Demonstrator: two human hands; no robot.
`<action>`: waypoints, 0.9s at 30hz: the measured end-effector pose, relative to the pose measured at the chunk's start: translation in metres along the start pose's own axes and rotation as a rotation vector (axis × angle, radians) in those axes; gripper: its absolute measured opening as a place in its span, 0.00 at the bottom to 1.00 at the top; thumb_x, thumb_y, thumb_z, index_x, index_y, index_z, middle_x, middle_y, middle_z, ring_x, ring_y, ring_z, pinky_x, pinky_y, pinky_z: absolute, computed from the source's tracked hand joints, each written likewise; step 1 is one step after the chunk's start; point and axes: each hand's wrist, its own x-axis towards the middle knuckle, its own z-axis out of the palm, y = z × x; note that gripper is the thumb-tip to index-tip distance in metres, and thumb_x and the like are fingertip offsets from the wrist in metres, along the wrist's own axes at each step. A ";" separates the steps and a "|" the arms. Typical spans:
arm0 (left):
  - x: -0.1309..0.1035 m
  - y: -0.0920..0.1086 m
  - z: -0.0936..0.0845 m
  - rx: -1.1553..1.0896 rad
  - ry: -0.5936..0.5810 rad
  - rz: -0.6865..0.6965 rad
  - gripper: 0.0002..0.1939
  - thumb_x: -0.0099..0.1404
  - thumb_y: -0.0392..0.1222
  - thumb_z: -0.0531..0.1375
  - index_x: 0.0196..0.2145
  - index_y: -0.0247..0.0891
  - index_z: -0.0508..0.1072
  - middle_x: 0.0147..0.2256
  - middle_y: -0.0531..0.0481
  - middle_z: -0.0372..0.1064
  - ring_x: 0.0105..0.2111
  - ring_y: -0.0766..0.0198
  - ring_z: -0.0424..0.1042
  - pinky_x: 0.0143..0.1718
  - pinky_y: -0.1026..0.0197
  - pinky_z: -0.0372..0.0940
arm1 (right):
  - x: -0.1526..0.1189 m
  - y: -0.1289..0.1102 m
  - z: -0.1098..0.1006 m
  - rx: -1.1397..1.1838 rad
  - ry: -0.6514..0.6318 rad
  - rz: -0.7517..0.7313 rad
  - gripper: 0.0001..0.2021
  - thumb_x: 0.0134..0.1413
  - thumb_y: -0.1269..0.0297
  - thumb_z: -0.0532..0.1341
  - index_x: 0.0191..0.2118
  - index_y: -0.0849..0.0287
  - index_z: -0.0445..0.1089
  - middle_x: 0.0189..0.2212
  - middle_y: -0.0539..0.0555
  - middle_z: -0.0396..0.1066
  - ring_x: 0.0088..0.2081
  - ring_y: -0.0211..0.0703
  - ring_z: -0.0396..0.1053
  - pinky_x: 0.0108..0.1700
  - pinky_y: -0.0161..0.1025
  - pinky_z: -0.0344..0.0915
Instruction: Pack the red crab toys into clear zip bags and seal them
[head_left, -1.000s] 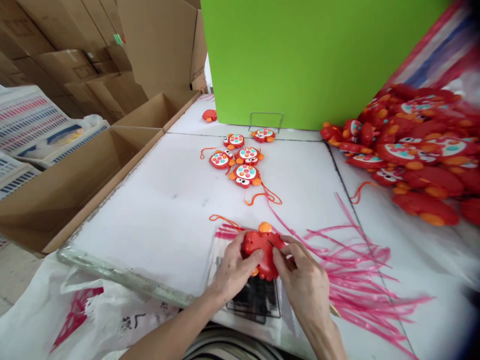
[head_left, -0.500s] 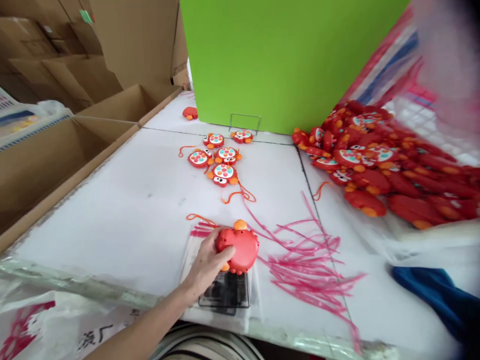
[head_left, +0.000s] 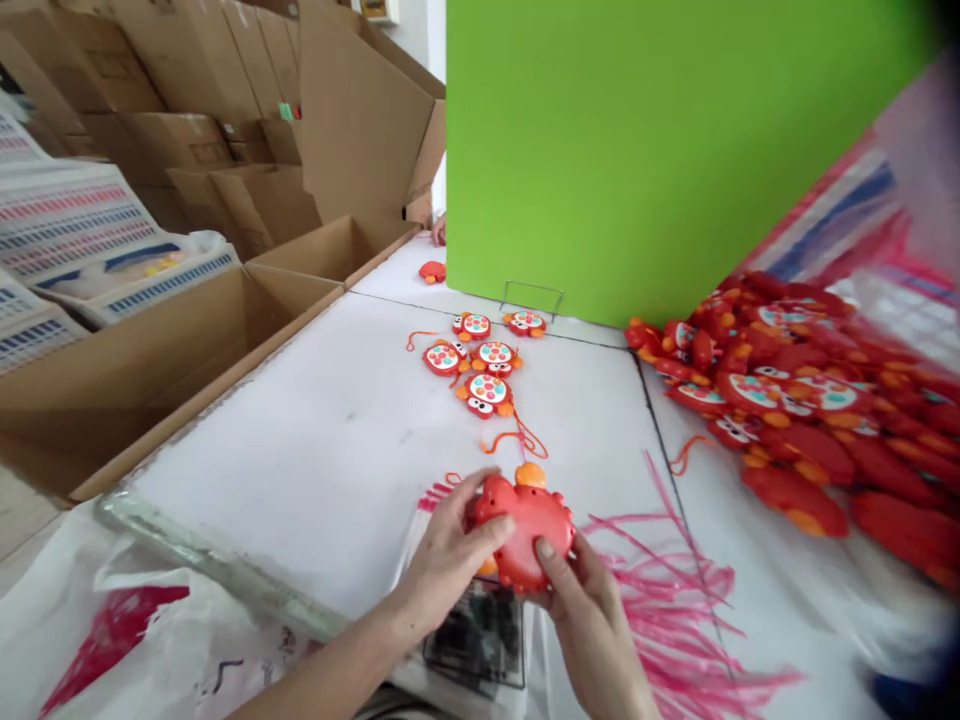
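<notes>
Both my hands hold a red crab-shaped toy (head_left: 536,530), its plain red back facing up and an orange claw at the top. My left hand (head_left: 450,545) is wrapped round its left side, thumb on the back. From the right, my right hand (head_left: 592,610) grips the lower edge, thumb pressed on the shell. Beneath the toy lie clear plastic bags (head_left: 409,550) with pink tops and a black framed item (head_left: 480,630), partly hidden by my hands. Ahead, several like toys (head_left: 489,390) lie with their coloured buttons up, some with orange cords.
Pink plastic strips (head_left: 682,620) spread right of my hands. A big heap of red toys (head_left: 810,430) fills the right side. A green panel (head_left: 645,150) stands behind a small wire stand (head_left: 534,290). An open carton (head_left: 172,370) borders the left; another person's hand (head_left: 439,231) shows beyond.
My right hand has come into view and taken hold of the toy, which only my left hand held before. The camera view has turned left and up a little.
</notes>
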 end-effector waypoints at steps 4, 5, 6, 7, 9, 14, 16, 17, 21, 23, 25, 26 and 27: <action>-0.007 0.002 -0.022 0.495 0.169 0.160 0.15 0.64 0.44 0.55 0.48 0.40 0.64 0.39 0.47 0.69 0.39 0.60 0.69 0.41 0.58 0.64 | 0.040 -0.047 0.004 -0.147 -0.048 -0.182 0.22 0.50 0.50 0.61 0.46 0.60 0.63 0.38 0.58 0.72 0.34 0.50 0.73 0.30 0.41 0.72; -0.010 -0.006 -0.025 0.645 0.129 0.212 0.09 0.65 0.41 0.53 0.42 0.39 0.67 0.37 0.47 0.69 0.38 0.60 0.68 0.41 0.58 0.64 | 0.050 -0.057 0.003 -0.239 -0.037 -0.240 0.23 0.50 0.49 0.61 0.47 0.59 0.62 0.37 0.57 0.72 0.32 0.47 0.72 0.28 0.40 0.72; -0.014 -0.017 -0.027 0.790 0.052 0.262 0.07 0.66 0.39 0.52 0.38 0.39 0.68 0.36 0.47 0.69 0.38 0.60 0.68 0.43 0.57 0.64 | 0.058 -0.064 0.002 -0.330 -0.033 -0.283 0.24 0.50 0.48 0.60 0.48 0.59 0.61 0.35 0.55 0.71 0.30 0.45 0.71 0.26 0.39 0.71; -0.017 -0.029 -0.027 0.926 -0.036 0.307 0.07 0.66 0.36 0.51 0.37 0.38 0.69 0.38 0.47 0.69 0.41 0.58 0.67 0.45 0.56 0.63 | 0.065 -0.068 0.002 -0.412 -0.040 -0.303 0.25 0.51 0.47 0.59 0.49 0.59 0.60 0.34 0.54 0.71 0.27 0.43 0.70 0.25 0.38 0.70; -0.020 -0.052 -0.024 1.170 -0.126 0.356 0.10 0.65 0.33 0.52 0.43 0.39 0.68 0.45 0.45 0.67 0.47 0.56 0.63 0.49 0.52 0.60 | 0.073 -0.068 0.004 -0.516 -0.073 -0.305 0.24 0.54 0.47 0.56 0.50 0.59 0.59 0.31 0.52 0.70 0.23 0.40 0.67 0.24 0.38 0.69; -0.014 -0.074 -0.017 1.374 -0.127 0.372 0.09 0.66 0.32 0.52 0.44 0.38 0.67 0.41 0.48 0.68 0.41 0.59 0.63 0.45 0.55 0.60 | 0.059 -0.039 0.000 -0.567 -0.164 -0.189 0.18 0.55 0.48 0.54 0.43 0.57 0.63 0.30 0.52 0.69 0.28 0.42 0.67 0.27 0.37 0.69; -0.010 -0.073 -0.019 1.361 -0.138 0.429 0.07 0.66 0.33 0.52 0.41 0.37 0.68 0.39 0.48 0.68 0.41 0.58 0.63 0.45 0.55 0.59 | 0.046 -0.026 -0.012 -0.543 -0.148 -0.092 0.18 0.54 0.48 0.56 0.42 0.57 0.64 0.29 0.51 0.69 0.28 0.43 0.67 0.25 0.36 0.69; -0.008 -0.072 -0.020 1.358 -0.158 0.456 0.07 0.66 0.34 0.52 0.40 0.36 0.68 0.39 0.48 0.68 0.42 0.57 0.62 0.46 0.54 0.59 | 0.040 -0.020 -0.019 -0.528 -0.132 -0.050 0.18 0.54 0.48 0.56 0.42 0.56 0.65 0.29 0.51 0.70 0.28 0.43 0.67 0.25 0.36 0.69; -0.005 -0.070 -0.026 1.277 -0.185 0.377 0.05 0.64 0.35 0.55 0.38 0.36 0.68 0.38 0.46 0.68 0.41 0.55 0.63 0.46 0.51 0.58 | 0.022 -0.001 -0.047 -0.577 -0.094 0.033 0.20 0.51 0.49 0.59 0.46 0.54 0.67 0.31 0.51 0.73 0.28 0.45 0.70 0.26 0.37 0.71; -0.005 -0.067 -0.029 1.153 -0.142 0.287 0.13 0.61 0.33 0.56 0.45 0.35 0.65 0.40 0.46 0.67 0.41 0.56 0.63 0.45 0.53 0.60 | 0.018 0.007 -0.059 -0.619 -0.084 0.043 0.21 0.47 0.49 0.61 0.46 0.53 0.69 0.31 0.52 0.74 0.27 0.46 0.72 0.24 0.37 0.71; -0.005 -0.065 -0.032 1.053 -0.124 0.264 0.23 0.60 0.30 0.55 0.54 0.35 0.60 0.44 0.44 0.67 0.43 0.56 0.63 0.46 0.54 0.60 | 0.015 0.012 -0.070 -0.626 -0.090 0.037 0.22 0.42 0.50 0.65 0.45 0.51 0.71 0.32 0.52 0.76 0.29 0.49 0.74 0.24 0.37 0.72; -0.005 -0.064 -0.033 1.029 -0.133 0.275 0.24 0.61 0.30 0.53 0.55 0.35 0.59 0.45 0.44 0.67 0.44 0.56 0.63 0.47 0.54 0.59 | 0.013 0.013 -0.074 -0.622 -0.105 0.033 0.22 0.39 0.51 0.66 0.44 0.50 0.72 0.34 0.53 0.77 0.32 0.50 0.74 0.26 0.37 0.73; -0.005 -0.064 -0.034 1.020 -0.147 0.293 0.23 0.61 0.30 0.53 0.55 0.35 0.60 0.44 0.44 0.67 0.44 0.56 0.63 0.47 0.53 0.59 | 0.010 0.012 -0.078 -0.617 -0.134 0.037 0.22 0.36 0.51 0.68 0.43 0.50 0.73 0.37 0.53 0.77 0.35 0.52 0.75 0.28 0.37 0.74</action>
